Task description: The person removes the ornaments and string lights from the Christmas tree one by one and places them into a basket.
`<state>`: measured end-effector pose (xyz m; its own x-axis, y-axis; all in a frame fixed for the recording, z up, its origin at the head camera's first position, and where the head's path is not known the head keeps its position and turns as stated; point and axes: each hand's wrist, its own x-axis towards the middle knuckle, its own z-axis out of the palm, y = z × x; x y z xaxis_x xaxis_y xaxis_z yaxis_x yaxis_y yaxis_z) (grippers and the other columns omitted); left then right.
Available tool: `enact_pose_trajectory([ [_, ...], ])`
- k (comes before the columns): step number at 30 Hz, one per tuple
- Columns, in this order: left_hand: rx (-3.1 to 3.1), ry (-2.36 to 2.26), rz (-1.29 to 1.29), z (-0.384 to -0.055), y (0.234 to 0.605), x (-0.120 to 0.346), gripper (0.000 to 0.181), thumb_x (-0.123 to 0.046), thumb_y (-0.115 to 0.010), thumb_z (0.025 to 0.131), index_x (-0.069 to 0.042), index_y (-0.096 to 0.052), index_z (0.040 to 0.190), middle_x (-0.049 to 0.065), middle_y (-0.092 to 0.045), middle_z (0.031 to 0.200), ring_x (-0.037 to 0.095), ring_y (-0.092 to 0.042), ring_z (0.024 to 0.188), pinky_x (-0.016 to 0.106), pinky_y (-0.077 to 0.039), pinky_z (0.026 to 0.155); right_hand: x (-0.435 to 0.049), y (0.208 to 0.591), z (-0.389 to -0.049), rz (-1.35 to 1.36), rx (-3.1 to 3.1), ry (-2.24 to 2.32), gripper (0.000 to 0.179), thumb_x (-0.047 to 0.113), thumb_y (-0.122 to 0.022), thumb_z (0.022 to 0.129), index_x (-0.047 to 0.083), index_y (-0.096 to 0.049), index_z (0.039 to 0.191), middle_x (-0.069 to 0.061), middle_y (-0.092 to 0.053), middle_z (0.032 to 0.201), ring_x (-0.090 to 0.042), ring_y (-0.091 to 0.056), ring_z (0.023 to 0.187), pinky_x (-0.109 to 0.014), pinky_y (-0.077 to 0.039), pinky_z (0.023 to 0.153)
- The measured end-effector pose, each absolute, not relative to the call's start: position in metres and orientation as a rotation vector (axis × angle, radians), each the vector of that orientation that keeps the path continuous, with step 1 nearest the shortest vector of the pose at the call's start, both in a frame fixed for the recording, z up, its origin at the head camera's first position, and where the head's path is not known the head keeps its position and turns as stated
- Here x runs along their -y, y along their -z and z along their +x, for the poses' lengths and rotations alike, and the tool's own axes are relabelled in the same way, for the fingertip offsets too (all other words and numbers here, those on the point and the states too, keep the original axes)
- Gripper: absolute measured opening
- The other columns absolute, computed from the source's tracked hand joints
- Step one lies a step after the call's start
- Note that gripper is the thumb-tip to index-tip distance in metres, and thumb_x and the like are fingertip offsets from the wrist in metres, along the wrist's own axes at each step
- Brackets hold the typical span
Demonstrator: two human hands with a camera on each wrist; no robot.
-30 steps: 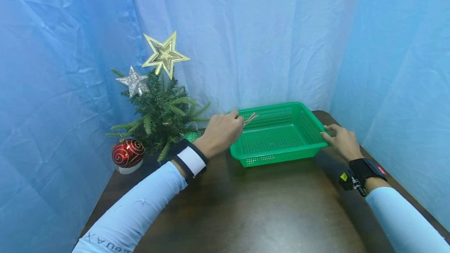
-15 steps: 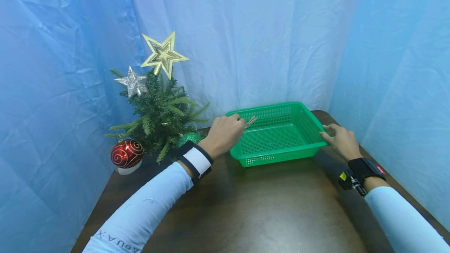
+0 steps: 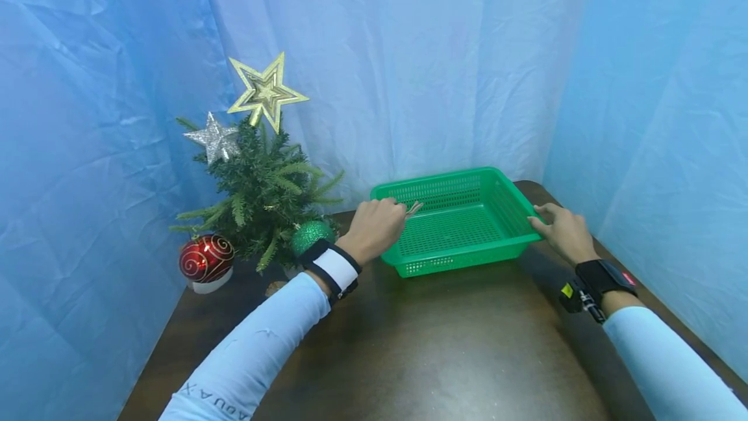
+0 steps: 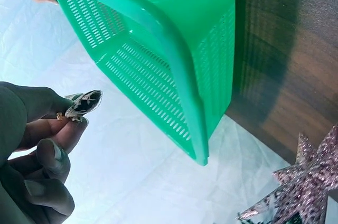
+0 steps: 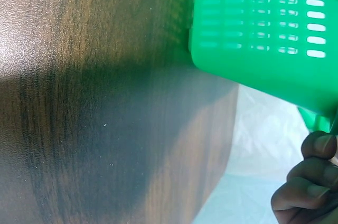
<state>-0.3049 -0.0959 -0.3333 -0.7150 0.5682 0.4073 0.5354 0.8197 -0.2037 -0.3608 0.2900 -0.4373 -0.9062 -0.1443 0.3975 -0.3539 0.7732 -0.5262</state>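
In the head view my left hand (image 3: 374,229) is raised in front of the left end of a green plastic basket (image 3: 456,255) with slotted sides. Thumb and fingers pinch a small pale bundle (image 3: 414,208) whose thin ends stick out to the right. The left wrist view shows this bundle (image 4: 84,103) with a dark hollow end and a copper-coloured bit beside the thumb; I cannot tell its kind. At the basket's right end, my right hand (image 3: 563,232) grips the rim. Its curled fingers (image 5: 311,192) appear below the basket corner (image 5: 264,55) in the right wrist view.
Left stands a small Christmas tree (image 3: 257,193) with a gold star (image 3: 265,93), a silver star (image 3: 215,138), a red ball (image 3: 206,258) and a green glitter ball (image 3: 312,236). A pinkish glitter star (image 4: 311,176) shows in the left wrist view. Blue curtains (image 3: 374,70) surround the table.
My left hand has come slightly down and nearer with the bundle, and more of the green ball shows. The right hand keeps its grip on the rim; the whole view has shifted a little.
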Motion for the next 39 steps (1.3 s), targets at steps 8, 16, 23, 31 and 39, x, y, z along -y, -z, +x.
enact_pose_trajectory([
  [8,2.563,-0.051,-0.794,-0.31,0.345,0.095,0.041,-0.004,-0.058,0.101,-0.015,-0.05,0.063,0.001,-0.045,0.058,0.012,-0.034,0.047,0.027,-0.023,0.042,-0.29,0.437,-0.36,0.379,2.63,-0.88,0.045,0.026,-0.06,0.106,-0.008,-0.059,0.136,-0.033,-0.069,0.11,-0.014,-0.022,0.044,-0.032,-0.026,0.044],
  [16,2.597,-0.045,-0.758,-0.313,0.354,0.088,0.04,-0.008,-0.061,0.101,-0.015,-0.051,0.064,-0.001,-0.043,0.056,0.011,-0.033,0.047,0.027,-0.025,0.041,-0.291,0.436,-0.36,0.363,2.641,-0.88,0.046,0.027,-0.059,0.107,-0.007,-0.059,0.137,-0.032,-0.069,0.107,-0.015,-0.023,0.043,-0.033,-0.027,0.045],
  [23,2.627,-0.044,-0.753,-0.316,0.365,0.087,0.04,-0.007,-0.06,0.102,-0.015,-0.051,0.063,-0.002,-0.04,0.055,0.012,-0.034,0.047,0.028,-0.025,0.041,-0.289,0.436,-0.36,0.362,2.634,-0.885,0.046,0.026,-0.06,0.106,-0.008,-0.058,0.137,-0.032,-0.069,0.106,-0.015,-0.024,0.044,-0.033,-0.027,0.046],
  [31,2.659,-0.11,-0.764,-0.323,0.377,0.082,0.051,-0.017,-0.051,0.11,-0.017,-0.043,0.059,-0.003,-0.03,0.053,0.012,-0.032,0.045,0.027,-0.022,0.042,-0.29,0.439,-0.359,0.386,2.604,-0.873,0.044,0.024,-0.062,0.106,-0.008,-0.06,0.136,-0.029,-0.071,0.1,-0.015,-0.023,0.042,-0.033,-0.026,0.045],
  [39,2.675,-0.058,-0.761,-0.327,0.388,0.082,0.054,-0.02,-0.052,0.11,-0.017,-0.038,0.058,-0.004,-0.029,0.051,0.012,-0.032,0.044,0.028,-0.023,0.041,-0.289,0.439,-0.361,0.386,2.601,-0.866,0.045,0.025,-0.062,0.106,-0.008,-0.06,0.136,-0.03,-0.071,0.103,-0.017,-0.027,0.042,-0.033,-0.027,0.045],
])
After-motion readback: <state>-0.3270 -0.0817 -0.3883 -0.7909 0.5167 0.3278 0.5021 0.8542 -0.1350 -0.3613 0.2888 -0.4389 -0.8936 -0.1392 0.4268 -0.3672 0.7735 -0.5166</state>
